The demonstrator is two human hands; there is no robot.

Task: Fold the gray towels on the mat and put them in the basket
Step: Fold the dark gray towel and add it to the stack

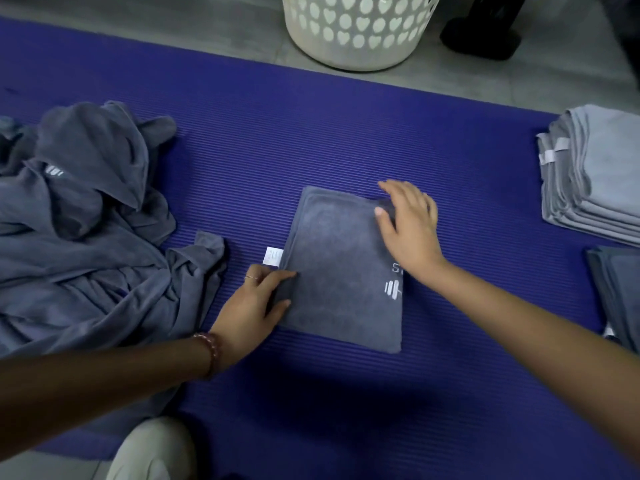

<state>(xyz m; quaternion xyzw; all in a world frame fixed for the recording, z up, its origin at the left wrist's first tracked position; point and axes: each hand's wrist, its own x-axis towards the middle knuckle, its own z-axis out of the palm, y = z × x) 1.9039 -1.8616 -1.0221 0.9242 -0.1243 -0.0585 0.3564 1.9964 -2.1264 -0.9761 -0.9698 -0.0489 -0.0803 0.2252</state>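
Pressing towel (341,271) with flat right hand (408,226).

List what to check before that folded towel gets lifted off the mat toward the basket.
1. Folded towel lies flat on the mat, edges lined up: ok.
2. White label tucked in: not ok, it sticks out at the left edge.
3. Firm hold: cannot tell; left hand sits on the left edge, right hand lies flat on the far right corner.
4. Basket upright beyond the mat, way to it free: ok.
5. Room inside the basket: cannot tell, its top is out of frame.
6. Unfolded pile apart from the towel: ok.
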